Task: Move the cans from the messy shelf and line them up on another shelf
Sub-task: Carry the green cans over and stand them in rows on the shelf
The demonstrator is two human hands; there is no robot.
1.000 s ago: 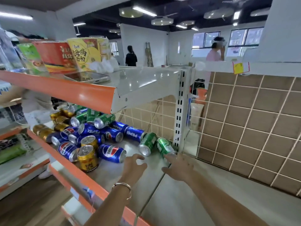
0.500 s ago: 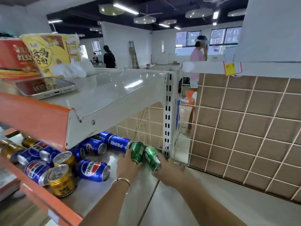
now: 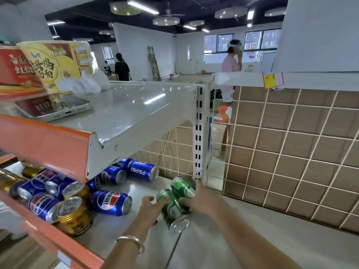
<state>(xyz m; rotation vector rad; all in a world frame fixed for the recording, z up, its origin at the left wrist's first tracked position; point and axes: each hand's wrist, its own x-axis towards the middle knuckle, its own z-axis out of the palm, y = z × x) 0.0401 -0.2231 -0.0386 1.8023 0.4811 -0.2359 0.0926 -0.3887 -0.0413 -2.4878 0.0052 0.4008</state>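
Bright ceiling lights point(image 3: 142, 6), glare on the upper shelf point(image 3: 136, 105), wide-angle edge bending, slight motion blur

Bare forearms; thin metal bangle point(image 3: 132, 242) on left wrist.

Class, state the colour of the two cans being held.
Both cans are green; head view shows it best.

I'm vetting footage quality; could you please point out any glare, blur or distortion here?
Head view: ceiling lights glare off the upper shelf; the gold cans at far left are blurred; the grid panel bows from wide-angle distortion; the green cans are slightly soft.
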